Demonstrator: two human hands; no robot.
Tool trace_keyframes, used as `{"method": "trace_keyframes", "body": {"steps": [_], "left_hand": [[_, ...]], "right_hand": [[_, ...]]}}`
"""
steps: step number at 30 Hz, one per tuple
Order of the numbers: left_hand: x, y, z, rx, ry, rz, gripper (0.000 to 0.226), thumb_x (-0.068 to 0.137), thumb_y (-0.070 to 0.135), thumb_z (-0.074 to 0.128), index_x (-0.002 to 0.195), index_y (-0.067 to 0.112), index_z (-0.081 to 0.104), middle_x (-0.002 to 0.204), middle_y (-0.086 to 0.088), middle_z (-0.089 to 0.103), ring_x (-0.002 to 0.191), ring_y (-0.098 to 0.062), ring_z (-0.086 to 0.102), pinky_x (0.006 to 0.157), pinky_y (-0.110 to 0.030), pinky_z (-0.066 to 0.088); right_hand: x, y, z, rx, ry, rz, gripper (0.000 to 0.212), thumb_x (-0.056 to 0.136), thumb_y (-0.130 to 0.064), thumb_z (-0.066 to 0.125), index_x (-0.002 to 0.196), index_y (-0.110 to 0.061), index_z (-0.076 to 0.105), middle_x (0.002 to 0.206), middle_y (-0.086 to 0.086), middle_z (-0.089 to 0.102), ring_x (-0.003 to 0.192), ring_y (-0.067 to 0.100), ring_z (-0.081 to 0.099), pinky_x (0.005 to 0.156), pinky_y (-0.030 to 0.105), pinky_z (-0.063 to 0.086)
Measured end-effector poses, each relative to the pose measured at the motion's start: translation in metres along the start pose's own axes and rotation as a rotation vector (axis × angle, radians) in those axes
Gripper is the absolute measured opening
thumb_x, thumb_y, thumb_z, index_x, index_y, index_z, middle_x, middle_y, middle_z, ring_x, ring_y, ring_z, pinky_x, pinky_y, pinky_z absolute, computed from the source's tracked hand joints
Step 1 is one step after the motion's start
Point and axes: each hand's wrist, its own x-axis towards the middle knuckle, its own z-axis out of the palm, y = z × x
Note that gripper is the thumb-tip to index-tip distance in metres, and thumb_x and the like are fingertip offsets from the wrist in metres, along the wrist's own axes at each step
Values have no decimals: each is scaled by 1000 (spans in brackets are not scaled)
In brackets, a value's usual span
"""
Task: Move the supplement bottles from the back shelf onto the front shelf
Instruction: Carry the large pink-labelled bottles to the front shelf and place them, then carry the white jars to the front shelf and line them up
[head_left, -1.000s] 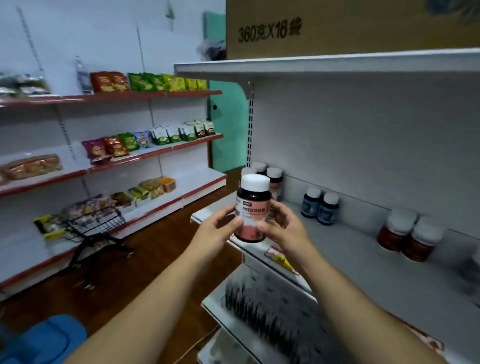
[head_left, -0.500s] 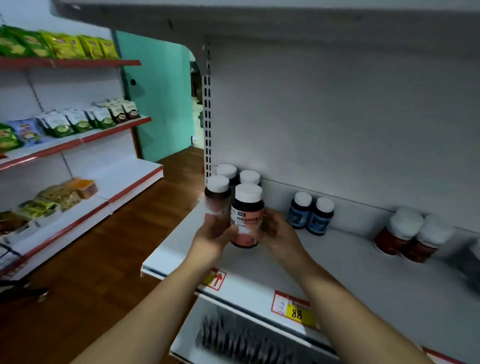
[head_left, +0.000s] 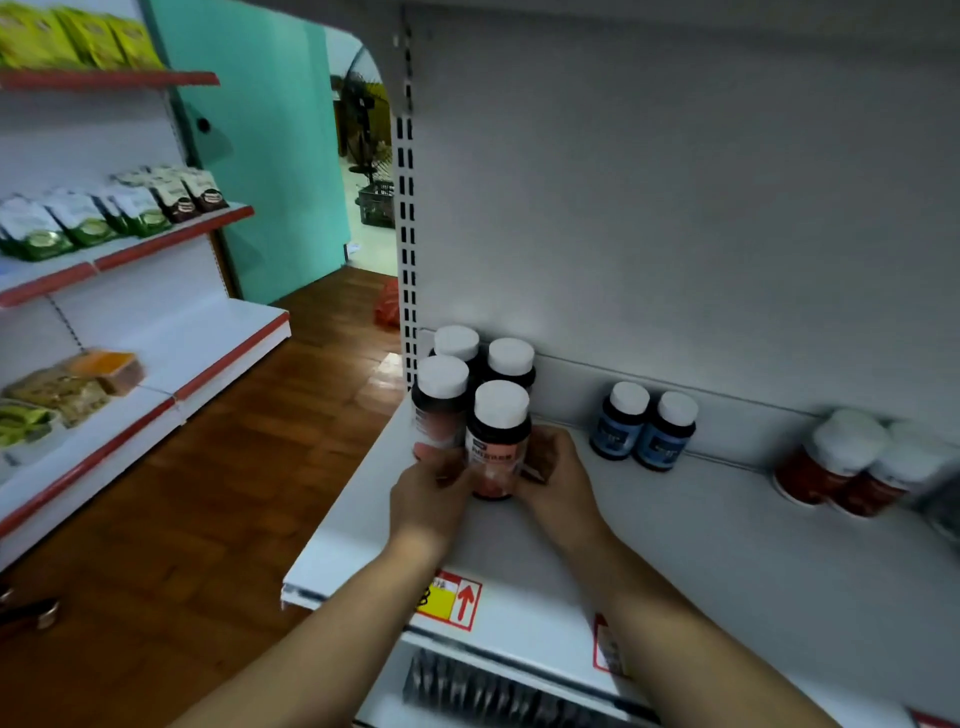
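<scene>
A dark supplement bottle (head_left: 497, 441) with a white cap and pink label stands on the grey shelf (head_left: 727, 545), at the front right of a cluster. My left hand (head_left: 426, 493) and my right hand (head_left: 558, 480) both clasp its lower half. Three matching bottles are grouped at the shelf's left end: one (head_left: 440, 400) touching its left side, two (head_left: 457, 343) (head_left: 511, 358) behind against the back panel. Two blue bottles (head_left: 644, 426) stand to the right, and two red-brown jars (head_left: 852, 467) farther right.
The shelf's front edge carries a yellow-and-red price tag (head_left: 452, 600). A perforated upright (head_left: 407, 234) marks the left end of the shelf. Across the wooden-floored aisle (head_left: 208, 493), white shelves with red edges (head_left: 171, 239) hold snack packets.
The bottle went from held up in front of me down onto the shelf beside the other matching bottles. My view has moved closer to the shelf and both hands stayed on the bottle.
</scene>
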Motion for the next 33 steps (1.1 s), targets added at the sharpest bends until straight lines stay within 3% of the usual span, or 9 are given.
{"method": "trace_keyframes", "body": {"steps": [6, 17, 22, 25, 29, 33], "left_hand": [[2, -4, -2, 17, -73, 24, 33, 91, 18, 52, 124, 18, 57, 126, -5, 61, 114, -21, 56, 90, -20, 33], [8, -1, -3, 54, -199, 79, 38, 90, 19, 51, 129, 22, 51, 130, -5, 58, 118, -20, 53, 91, -20, 33], [8, 3, -8, 89, -213, 95, 38, 91, 20, 50, 130, 20, 50, 131, -5, 56, 120, -21, 52, 91, -20, 32], [7, 3, -12, 82, -197, 84, 36, 92, 21, 50, 128, 20, 52, 132, -6, 56, 120, -23, 52, 91, -22, 31], [-3, 4, -12, 43, -166, 110, 30, 89, 16, 53, 118, 18, 60, 123, -5, 62, 108, -21, 55, 88, -23, 36], [-28, 18, 0, -23, -246, 214, 27, 87, 10, 57, 113, 9, 62, 110, -5, 63, 99, -17, 55, 85, -22, 39]], "right_hand": [[8, 4, 7, -7, 75, 21, 47, 69, 5, 75, 99, -19, 48, 109, 3, 62, 103, 16, 60, 93, 31, 49], [10, 0, 10, 9, 135, 44, 49, 67, 2, 77, 109, -12, 54, 104, -1, 64, 95, 10, 62, 83, 17, 50], [9, -1, 9, -12, 146, 59, 52, 68, -1, 77, 116, -9, 56, 111, 3, 64, 104, 16, 62, 84, 18, 50], [7, -5, 5, -70, 170, 71, 56, 72, -3, 75, 123, -8, 52, 123, 9, 60, 113, 20, 57, 93, 25, 45], [-7, -17, -7, -120, 228, 83, 57, 77, -2, 69, 130, -5, 47, 132, 12, 53, 111, 16, 52, 95, 27, 41], [-35, -34, -26, -102, 296, 75, 54, 80, -3, 67, 130, -8, 46, 132, 8, 52, 112, 14, 51, 95, 26, 41]]}}
